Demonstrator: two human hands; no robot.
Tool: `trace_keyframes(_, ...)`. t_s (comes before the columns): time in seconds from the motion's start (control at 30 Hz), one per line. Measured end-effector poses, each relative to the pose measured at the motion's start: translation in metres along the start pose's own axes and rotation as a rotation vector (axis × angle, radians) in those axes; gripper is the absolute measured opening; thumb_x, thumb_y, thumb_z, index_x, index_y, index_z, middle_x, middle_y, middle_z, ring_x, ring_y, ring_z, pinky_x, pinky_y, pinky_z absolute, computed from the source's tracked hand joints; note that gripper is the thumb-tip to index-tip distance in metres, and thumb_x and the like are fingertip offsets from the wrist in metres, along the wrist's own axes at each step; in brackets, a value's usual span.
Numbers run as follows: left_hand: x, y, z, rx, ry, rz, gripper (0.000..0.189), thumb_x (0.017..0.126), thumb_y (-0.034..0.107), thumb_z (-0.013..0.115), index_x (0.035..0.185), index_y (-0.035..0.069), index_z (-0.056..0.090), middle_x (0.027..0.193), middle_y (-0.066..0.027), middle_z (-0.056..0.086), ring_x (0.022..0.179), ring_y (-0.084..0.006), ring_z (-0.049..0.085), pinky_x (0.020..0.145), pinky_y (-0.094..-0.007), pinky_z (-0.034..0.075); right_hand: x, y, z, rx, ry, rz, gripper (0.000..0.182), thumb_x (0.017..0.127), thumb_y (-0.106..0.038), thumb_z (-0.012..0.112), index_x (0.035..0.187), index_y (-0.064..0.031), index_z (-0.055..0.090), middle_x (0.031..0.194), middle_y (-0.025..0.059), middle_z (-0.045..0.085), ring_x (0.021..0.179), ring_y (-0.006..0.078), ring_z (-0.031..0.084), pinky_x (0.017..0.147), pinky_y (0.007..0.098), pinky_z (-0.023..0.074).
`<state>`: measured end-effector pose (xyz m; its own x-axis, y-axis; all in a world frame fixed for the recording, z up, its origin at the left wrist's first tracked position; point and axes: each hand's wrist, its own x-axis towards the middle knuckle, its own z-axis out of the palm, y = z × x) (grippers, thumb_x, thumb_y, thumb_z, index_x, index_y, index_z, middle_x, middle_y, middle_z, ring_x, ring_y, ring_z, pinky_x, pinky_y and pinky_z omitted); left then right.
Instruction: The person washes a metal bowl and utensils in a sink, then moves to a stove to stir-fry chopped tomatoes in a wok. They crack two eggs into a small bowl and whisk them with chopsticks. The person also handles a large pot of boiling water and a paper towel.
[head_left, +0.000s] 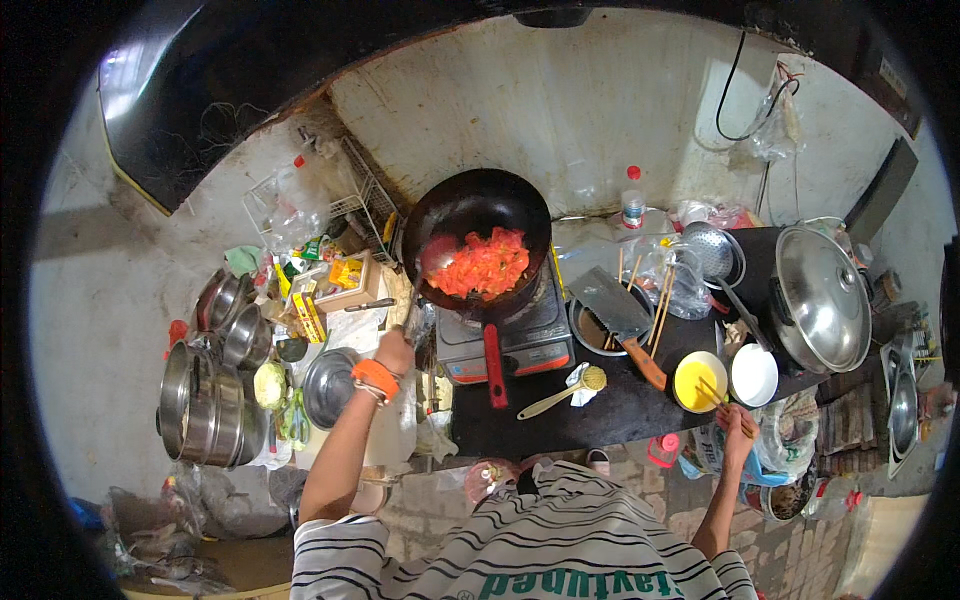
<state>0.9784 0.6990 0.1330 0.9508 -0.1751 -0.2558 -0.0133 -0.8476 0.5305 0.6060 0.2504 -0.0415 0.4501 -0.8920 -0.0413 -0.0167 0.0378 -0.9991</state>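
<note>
My left hand (394, 352) is closed around the handle of a cooking spatula (439, 253), its blade lying in a black wok (484, 191) at the left edge of chopped tomatoes (487, 264). The wok, with a red handle, sits on a portable stove (540, 334). On the right, my right hand (738, 429) grips wooden chopsticks (712, 394), whose tips dip into yellow beaten egg (694, 379) in a white bowl (677, 403). An empty-looking white bowl (754, 375) stands beside it.
A cleaver (615, 307) lies across a metal pot (581, 341), near a scrub brush (562, 396). Farther right are a skimmer (709, 251) and a lidded pan (821, 300). Steel pots (210, 412), a glass-like bowl (330, 386) and a cabbage (270, 385) stand at left.
</note>
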Motion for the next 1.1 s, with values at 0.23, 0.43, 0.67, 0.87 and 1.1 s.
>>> trace_keyframes(0.23, -0.004, 0.01, 0.012, -1.3, -0.682, -0.516, 0.02, 0.088, 0.009, 0.044, 0.106, 0.0, 0.046, 0.056, 0.0047, 0.031, 0.041, -0.0044, 0.028, 0.032, -0.0173, 0.021, -0.001, -0.005, 0.0, 0.003, 0.007, 0.026, 0.029, 0.086, -0.019, 0.054, 0.095, 0.0077, 0.058, 0.079, 0.0146, 0.063, 0.067, 0.0179, 0.063, 0.061, 0.0272, 0.0526)
trace_keyframes(0.43, -0.014, 0.057, 0.012, -1.051, -0.519, -0.239, 0.02, 0.087, 0.008, 0.043, 0.107, 0.005, 0.045, 0.057, 0.0055, 0.032, 0.041, -0.0032, 0.027, 0.033, -0.0175, 0.021, -0.001, -0.007, 0.0, 0.002, 0.012, 0.066, 0.026, 0.086, -0.015, 0.053, 0.096, 0.0092, 0.055, 0.082, 0.0148, 0.062, 0.068, 0.0176, 0.061, 0.063, 0.0261, 0.052)
trace_keyframes(0.67, 0.009, 0.023, 0.064, -0.143, -0.154, 0.118, 0.017, 0.085, 0.015, 0.046, 0.094, 0.001, 0.05, 0.068, -0.0135, 0.048, 0.057, -0.0249, 0.045, 0.05, -0.0356, 0.036, -0.003, -0.014, 0.006, -0.073, -0.007, 0.031, 0.026, 0.086, -0.014, 0.052, 0.096, 0.0095, 0.056, 0.082, 0.0149, 0.062, 0.068, 0.0179, 0.062, 0.064, 0.0265, 0.0516)
trace_keyframes(0.87, 0.011, -0.008, 0.038, -0.021, 0.003, 0.168, 0.024, 0.08, 0.012, 0.046, 0.094, -0.008, 0.05, 0.079, -0.03, 0.056, 0.078, -0.0445, 0.055, 0.071, -0.0457, 0.045, 0.0, -0.006, -0.001, 0.002, 0.017, 0.004, 0.03, 0.085, -0.02, 0.054, 0.096, 0.0083, 0.058, 0.078, 0.0144, 0.063, 0.066, 0.0176, 0.062, 0.062, 0.0277, 0.0523)
trace_keyframes(1.1, 0.059, 0.001, 0.013, 0.376, 0.286, 0.317, 0.021, 0.072, 0.0, 0.05, 0.091, -0.007, 0.045, 0.072, -0.0306, 0.056, 0.068, -0.0438, 0.056, 0.059, -0.0479, 0.046, 0.005, -0.009, 0.002, -0.05, -0.05, 0.014, 0.03, 0.086, -0.02, 0.054, 0.096, 0.0084, 0.058, 0.079, 0.0147, 0.063, 0.065, 0.0178, 0.063, 0.061, 0.0276, 0.0521)
